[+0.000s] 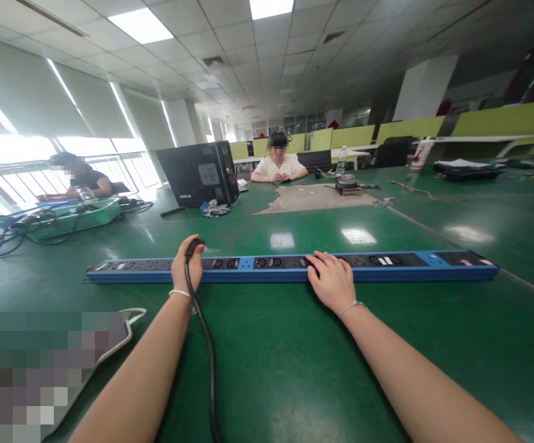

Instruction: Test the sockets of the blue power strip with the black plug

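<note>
A long blue and black power strip [283,275] lies across the green table, with rows of sockets along its upper face. My left hand [187,267] is closed around the black plug end of a power cord [194,247], raised just over the left half of the strip. From there the black cable [210,354] hangs down past my wrist toward the bottom edge. My right hand [333,280] lies on the strip right of its middle, fingers loosely spread over the sockets, covering some of them.
A black computer case [197,174] stands beyond the strip, with gloves [215,209] beside it. At left is a green basket [77,218] with cables. A person [279,163] sits across the table; another [80,178] sits far left. A blurred-out device [64,375] lies near left.
</note>
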`<state>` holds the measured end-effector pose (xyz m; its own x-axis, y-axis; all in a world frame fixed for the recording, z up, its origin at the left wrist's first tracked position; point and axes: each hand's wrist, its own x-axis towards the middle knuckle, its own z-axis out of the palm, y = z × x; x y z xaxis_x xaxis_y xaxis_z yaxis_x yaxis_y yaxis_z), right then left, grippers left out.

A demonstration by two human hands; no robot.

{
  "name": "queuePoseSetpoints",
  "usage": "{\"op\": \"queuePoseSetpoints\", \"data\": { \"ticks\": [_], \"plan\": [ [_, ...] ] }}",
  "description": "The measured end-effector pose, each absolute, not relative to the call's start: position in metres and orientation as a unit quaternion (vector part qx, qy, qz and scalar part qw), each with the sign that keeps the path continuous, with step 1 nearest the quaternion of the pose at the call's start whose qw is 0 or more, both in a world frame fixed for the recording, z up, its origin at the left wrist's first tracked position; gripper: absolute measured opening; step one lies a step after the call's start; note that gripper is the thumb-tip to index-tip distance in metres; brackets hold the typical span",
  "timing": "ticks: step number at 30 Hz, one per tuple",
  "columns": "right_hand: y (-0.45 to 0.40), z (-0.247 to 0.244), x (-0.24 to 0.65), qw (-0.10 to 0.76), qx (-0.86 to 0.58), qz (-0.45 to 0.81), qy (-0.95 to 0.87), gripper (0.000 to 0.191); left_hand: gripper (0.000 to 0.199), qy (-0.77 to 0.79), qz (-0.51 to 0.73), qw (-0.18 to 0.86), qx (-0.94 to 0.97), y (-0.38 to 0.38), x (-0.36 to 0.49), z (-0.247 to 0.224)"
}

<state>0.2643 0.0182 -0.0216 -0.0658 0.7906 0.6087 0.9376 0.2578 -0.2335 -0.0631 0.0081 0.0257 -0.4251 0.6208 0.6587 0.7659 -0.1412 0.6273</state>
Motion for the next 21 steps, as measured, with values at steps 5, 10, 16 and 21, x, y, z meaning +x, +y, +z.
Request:
{"op": "queuePoseSetpoints", "data": {
  "ticks": [5, 10, 16, 21],
  "plan": [
    [0.019, -0.022, 0.265, 0.326, -0.599, -0.112, -0.723, 0.034, 0.034, -0.671, -0.472, 0.026, -0.571, 0.013, -0.109, 0.008],
    [0.018, -0.021, 0.265, 0.320, -0.603, -0.106, -0.723, 0.034, 0.040, -0.680, -0.399, 0.012, -0.615, 0.019, -0.112, 0.002],
    [0.018, -0.021, 0.265, 0.323, -0.601, -0.106, -0.723, 0.034, 0.043, -0.664, -0.362, 0.005, -0.654, 0.018, -0.115, 0.002],
    [0.018, -0.021, 0.265, 0.322, -0.600, -0.111, -0.724, 0.033, 0.041, -0.642, -0.323, 0.026, -0.695, 0.015, -0.115, 0.002]
  ]
}}
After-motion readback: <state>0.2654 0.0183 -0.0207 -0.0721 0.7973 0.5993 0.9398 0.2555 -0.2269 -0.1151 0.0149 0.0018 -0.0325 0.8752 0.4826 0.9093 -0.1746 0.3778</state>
